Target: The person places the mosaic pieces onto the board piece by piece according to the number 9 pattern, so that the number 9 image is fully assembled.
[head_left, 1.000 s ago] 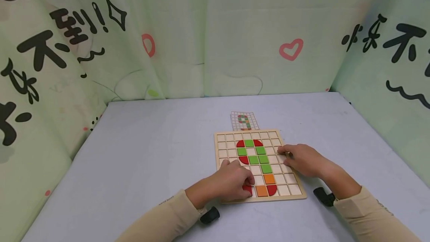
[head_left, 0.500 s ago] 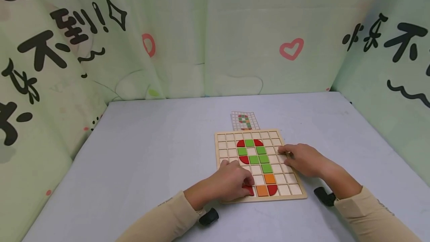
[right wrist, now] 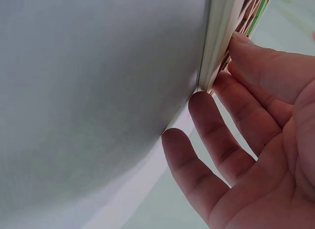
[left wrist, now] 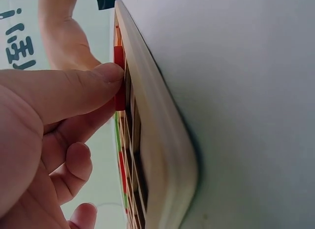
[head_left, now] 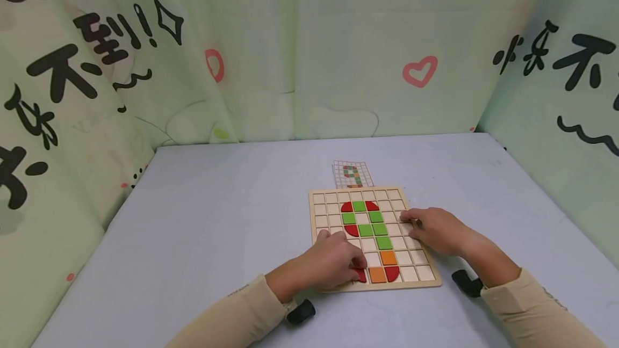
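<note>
A wooden grid board (head_left: pixel 418 262) lies on the table, holding green squares (head_left: pixel 366 229), orange squares (head_left: pixel 377 275) and red quarter-round tiles (head_left: pixel 392 273). My left hand (head_left: pixel 333 261) reaches over its lower left part. Its thumb and finger pinch a red tile (left wrist: pixel 119 98) at the bottom row; the tile stands slightly proud of the grid in the left wrist view, and the fingers partly cover it. At the board's right side, my right hand (head_left: pixel 440 229) rests with the thumb and fingers touching the edge. Its fingers (right wrist: pixel 226 145) are loosely bent, and the outer ones are spread.
Behind the board lies a paper card (head_left: pixel 353 172) printted with a similar coloured grid pattern, partly under or against the board's far edge. Black wrist straps (head_left: pixel 301 312) hang at both sleeves. A printed curtain (head_left: pixel 338 69) encloses the pale table (head_left: pixel 217 203).
The left fingers have shifted very slightly at the red tile. Otherwise the hands and the board keep their places.
</note>
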`<state>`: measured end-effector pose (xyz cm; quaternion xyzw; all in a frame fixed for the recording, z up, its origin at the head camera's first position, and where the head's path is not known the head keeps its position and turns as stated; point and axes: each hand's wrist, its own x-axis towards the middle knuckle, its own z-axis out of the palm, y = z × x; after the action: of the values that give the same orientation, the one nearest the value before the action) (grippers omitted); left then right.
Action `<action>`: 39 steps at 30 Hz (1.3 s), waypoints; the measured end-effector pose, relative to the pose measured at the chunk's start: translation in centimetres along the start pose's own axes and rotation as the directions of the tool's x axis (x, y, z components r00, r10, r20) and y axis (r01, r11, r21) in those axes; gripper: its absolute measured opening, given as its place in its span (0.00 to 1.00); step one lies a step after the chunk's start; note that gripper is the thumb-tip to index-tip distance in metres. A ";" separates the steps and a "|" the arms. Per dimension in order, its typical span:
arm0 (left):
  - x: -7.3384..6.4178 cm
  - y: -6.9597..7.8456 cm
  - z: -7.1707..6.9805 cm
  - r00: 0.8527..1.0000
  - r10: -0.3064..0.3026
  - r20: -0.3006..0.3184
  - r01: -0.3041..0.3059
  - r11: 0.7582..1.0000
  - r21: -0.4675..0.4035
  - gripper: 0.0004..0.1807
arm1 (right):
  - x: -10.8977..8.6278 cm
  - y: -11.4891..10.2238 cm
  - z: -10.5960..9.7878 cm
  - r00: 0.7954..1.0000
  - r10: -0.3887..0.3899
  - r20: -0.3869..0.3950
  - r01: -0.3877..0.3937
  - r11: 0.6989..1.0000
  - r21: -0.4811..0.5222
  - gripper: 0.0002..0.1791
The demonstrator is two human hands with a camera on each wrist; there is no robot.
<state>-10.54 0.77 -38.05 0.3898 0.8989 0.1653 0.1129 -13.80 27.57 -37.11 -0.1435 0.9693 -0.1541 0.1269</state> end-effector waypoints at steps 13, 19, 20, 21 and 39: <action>-0.3 0.2 -0.1 1.000 -0.002 0.001 0.002 1.000 0.026 0.05 | 0.0 0.0 0.0 1.000 -0.010 -0.005 0.010 1.000 -0.007 0.24; -0.1 0.3 -0.1 1.000 -0.023 0.011 0.023 1.000 0.009 0.04 | 0.0 -0.1 0.1 1.000 -0.010 -0.004 0.010 1.000 -0.008 0.23; 0.0 0.3 -0.2 1.000 -0.026 0.011 0.026 1.000 0.009 0.03 | 0.0 -0.1 0.1 1.000 -0.010 -0.004 0.010 1.000 -0.009 0.24; 0.0 0.3 -0.2 1.000 -0.029 0.010 0.028 1.000 0.008 0.03 | 0.0 -0.1 0.1 1.000 -0.011 -0.005 0.011 1.000 -0.009 0.24; 0.0 1.0 0.0 0.999 -0.048 0.004 0.047 0.996 0.080 0.04 | 0.2 -0.1 0.0 1.000 0.022 0.017 -0.022 1.000 0.015 0.24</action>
<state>-9.87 1.44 -37.66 0.3732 0.9134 0.1251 0.1038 -13.96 27.43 -37.09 -0.1330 0.9685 -0.1588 0.1380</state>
